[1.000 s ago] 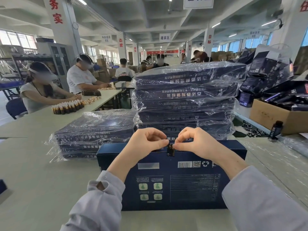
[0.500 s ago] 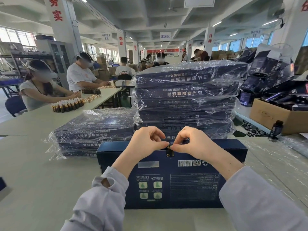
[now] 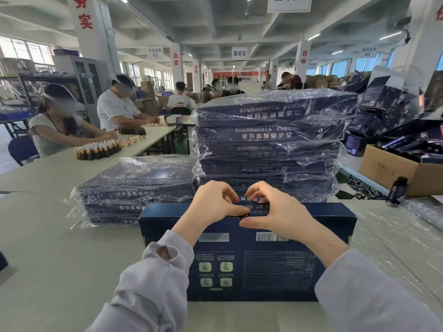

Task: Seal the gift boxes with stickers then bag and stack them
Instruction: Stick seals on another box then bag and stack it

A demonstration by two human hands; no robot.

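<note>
A dark blue gift box (image 3: 263,267) lies flat on the table (image 3: 60,248) in front of me, its printed back face up. At the middle of its far edge, my left hand (image 3: 213,204) and my right hand (image 3: 278,212) meet. Both thumbs lie on the top face and the fingers curl over the far side, pinching a small dark sticker (image 3: 249,213) onto the edge. Little of the sticker shows between the thumbs. Behind the box stand a tall stack of bagged boxes (image 3: 271,140) and a lower stack (image 3: 136,185) to its left.
A cardboard carton (image 3: 393,173) of loose dark boxes sits at the right, with a dark bottle (image 3: 396,190) before it. Clear plastic film (image 3: 395,236) covers the table's right side. Several small amber bottles (image 3: 100,149) stand on the left table, where other people work.
The sticker, held just above the box's far edge between my fingertips, has come down onto the edge. My thumbs now lie flatter along the top face.
</note>
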